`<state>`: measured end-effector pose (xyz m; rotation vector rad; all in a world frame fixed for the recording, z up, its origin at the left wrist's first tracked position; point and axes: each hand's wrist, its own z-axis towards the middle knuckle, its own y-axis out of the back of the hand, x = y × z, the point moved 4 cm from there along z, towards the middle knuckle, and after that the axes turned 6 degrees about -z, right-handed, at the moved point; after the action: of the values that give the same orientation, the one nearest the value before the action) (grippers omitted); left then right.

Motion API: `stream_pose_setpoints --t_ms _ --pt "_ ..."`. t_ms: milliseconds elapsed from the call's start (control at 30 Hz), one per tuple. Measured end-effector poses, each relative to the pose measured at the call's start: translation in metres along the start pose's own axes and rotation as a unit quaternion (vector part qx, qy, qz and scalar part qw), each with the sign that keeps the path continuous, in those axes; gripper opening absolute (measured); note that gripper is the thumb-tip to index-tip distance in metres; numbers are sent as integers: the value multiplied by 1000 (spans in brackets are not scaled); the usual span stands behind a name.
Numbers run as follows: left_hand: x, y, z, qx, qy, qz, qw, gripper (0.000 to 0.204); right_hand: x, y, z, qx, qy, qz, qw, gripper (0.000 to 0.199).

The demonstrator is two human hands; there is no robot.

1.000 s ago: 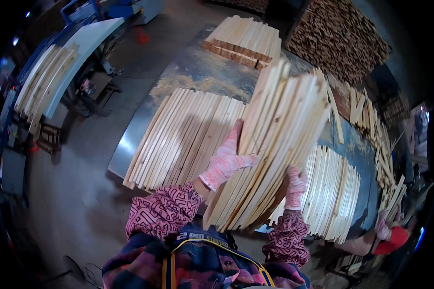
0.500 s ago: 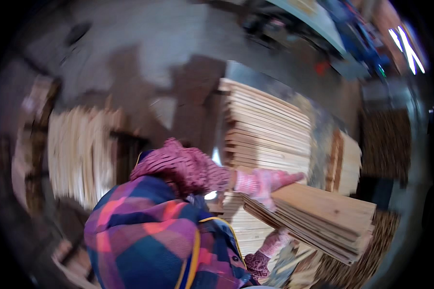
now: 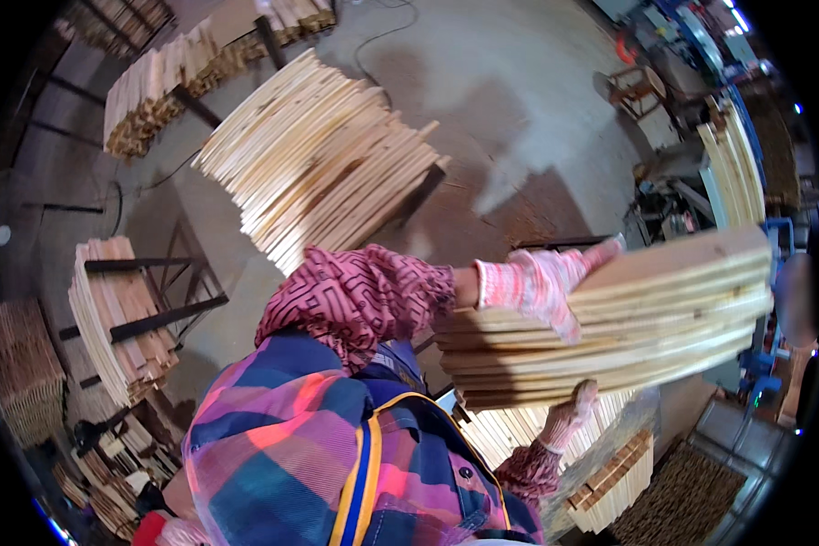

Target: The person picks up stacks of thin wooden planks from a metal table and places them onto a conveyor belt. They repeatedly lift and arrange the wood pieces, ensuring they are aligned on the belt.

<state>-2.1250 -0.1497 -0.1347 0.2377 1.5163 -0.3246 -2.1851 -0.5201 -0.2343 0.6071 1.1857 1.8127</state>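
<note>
A thick stack of pale wooden boards (image 3: 682,296) is held up in front of me between both gloved hands. My left hand (image 3: 537,284), in a pink-and-white knit glove, is closed over the upper edge of the stack, its fingers partly hidden. From the lower side my right hand (image 3: 570,415) grips the same stack, its other fingers out of sight beneath. Below the held boards, more planks (image 3: 505,423) lie in a pile on a dusty work surface (image 3: 623,423).
A large pile of planks (image 3: 318,164) rests on a dark stand at upper left. Further board stacks (image 3: 123,318) sit on metal frames at left. A wooden stool (image 3: 637,94) and blue machinery (image 3: 764,364) are at right. A short board stack (image 3: 614,482) lies at lower right.
My view has swung left, so the plank piles on that side show more. The stack of boards has been lifted off the pile and turned, staying in both hands.
</note>
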Motion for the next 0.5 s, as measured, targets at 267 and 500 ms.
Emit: stream_pose_setpoints --t_ms 267,500 --pt "66 207 -185 -146 -107 -290 940 104 265 -73 174 192 -207 469 837 47" --pt "184 403 -391 -277 127 -144 942 83 522 -162 190 270 -293 757 518 100"
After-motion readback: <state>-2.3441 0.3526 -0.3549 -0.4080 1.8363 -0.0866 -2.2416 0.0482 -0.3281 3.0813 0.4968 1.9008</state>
